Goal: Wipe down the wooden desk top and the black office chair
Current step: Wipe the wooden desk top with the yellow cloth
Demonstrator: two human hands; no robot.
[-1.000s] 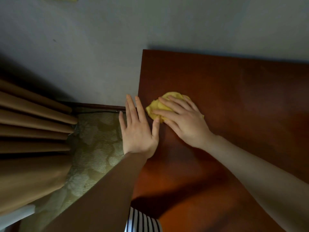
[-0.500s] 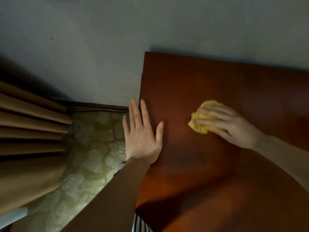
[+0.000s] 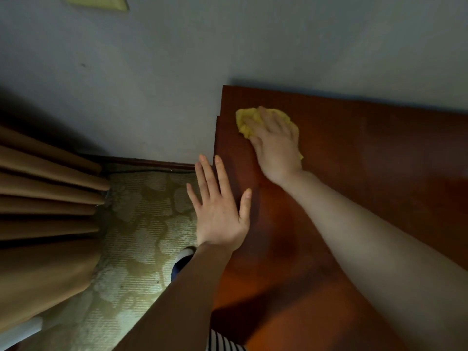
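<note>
The reddish-brown wooden desk top (image 3: 367,178) fills the right half of the view, its back edge against the wall. A crumpled yellow cloth (image 3: 247,117) lies near the desk's far left corner. My right hand (image 3: 274,143) presses flat on the cloth with straight fingers, covering most of it. My left hand (image 3: 220,211) rests flat with fingers spread at the desk's left edge, partly over the floor side. The black office chair is out of sight.
A grey wall (image 3: 228,41) runs behind the desk. Brown pleated curtains (image 3: 43,198) hang at the left. Patterned beige carpet (image 3: 131,236) lies between curtains and desk, with a foot (image 3: 183,259) on it. A dark baseboard (image 3: 147,162) runs along the wall.
My right hand has slid the yellow cloth from the desk's middle back left and farther away, into the far left corner. My left hand has stayed at the desk's left edge.
</note>
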